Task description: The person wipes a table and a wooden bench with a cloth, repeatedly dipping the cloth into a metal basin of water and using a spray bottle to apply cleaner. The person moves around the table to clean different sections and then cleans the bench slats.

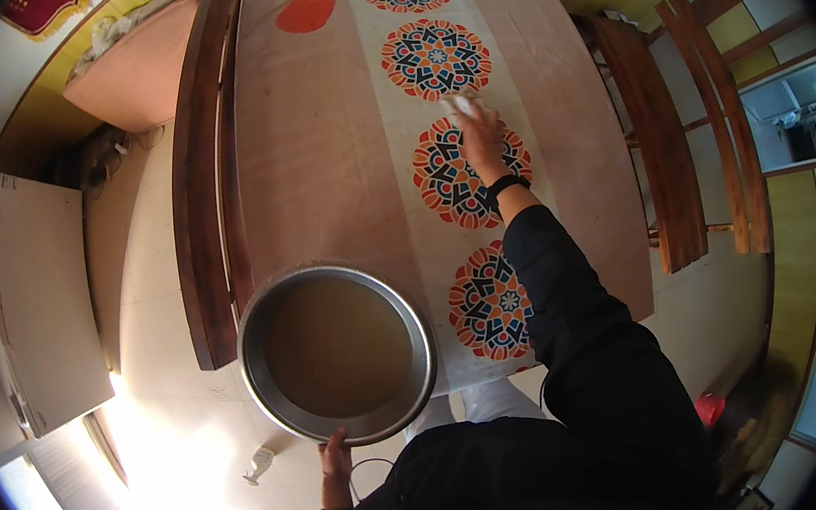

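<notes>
My right hand [481, 131] presses a light-coloured cloth [460, 102] onto the patterned tablecloth [315, 139], between two of its round mandala prints. Below, my left hand [336, 455] grips the near rim of a round metal basin [428, 367], thumb over the edge. Murky brownish liquid [339, 345] fills much of the basin, which overlaps the table's near left corner. An orange-red fly swatter [305, 13] lies at the far left of the table.
A dark wooden bench [200, 156] runs along the table's left side, with another wooden bench [651, 139] at the right. A white cabinet-like box [45, 297] stands far left. A small pale object [259, 465] is on the floor near the basin.
</notes>
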`<action>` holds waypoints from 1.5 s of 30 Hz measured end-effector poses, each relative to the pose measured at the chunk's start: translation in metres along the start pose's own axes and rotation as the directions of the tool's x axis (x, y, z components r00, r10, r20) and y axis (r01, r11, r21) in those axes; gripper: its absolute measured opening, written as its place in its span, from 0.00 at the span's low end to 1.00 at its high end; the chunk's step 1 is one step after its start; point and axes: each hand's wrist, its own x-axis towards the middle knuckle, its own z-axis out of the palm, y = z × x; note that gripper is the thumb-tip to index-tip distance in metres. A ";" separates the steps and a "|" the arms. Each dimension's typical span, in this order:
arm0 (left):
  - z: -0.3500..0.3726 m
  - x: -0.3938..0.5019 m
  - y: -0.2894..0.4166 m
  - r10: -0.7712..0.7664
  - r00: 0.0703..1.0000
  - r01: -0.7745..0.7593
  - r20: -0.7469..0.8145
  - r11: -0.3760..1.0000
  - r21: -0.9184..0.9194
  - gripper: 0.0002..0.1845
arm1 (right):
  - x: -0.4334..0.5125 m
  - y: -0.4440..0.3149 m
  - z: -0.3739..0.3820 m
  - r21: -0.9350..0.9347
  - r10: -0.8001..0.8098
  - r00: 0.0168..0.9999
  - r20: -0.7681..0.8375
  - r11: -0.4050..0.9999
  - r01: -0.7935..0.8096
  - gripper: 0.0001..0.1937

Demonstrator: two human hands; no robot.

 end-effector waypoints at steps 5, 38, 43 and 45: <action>0.010 -0.004 0.005 0.006 1.000 -0.006 0.011 0.999 -0.035 0.30 | -0.032 -0.080 0.019 0.529 0.153 0.983 0.101 0.829 -0.183 0.11; -0.014 0.007 0.006 -0.060 0.993 0.059 -0.105 0.998 -0.009 0.20 | -0.040 0.242 -0.018 -0.095 0.462 0.853 -0.244 0.864 -0.495 0.12; -0.011 0.008 0.009 -0.085 0.994 0.087 -0.068 0.996 0.023 0.21 | -0.136 0.044 -0.020 0.754 0.395 0.847 0.357 0.413 -0.510 0.12; -0.010 0.008 0.012 -0.088 0.996 0.088 -0.023 0.996 -0.004 0.20 | -0.195 -0.011 -0.058 0.632 -0.106 0.930 0.353 0.759 -0.154 0.17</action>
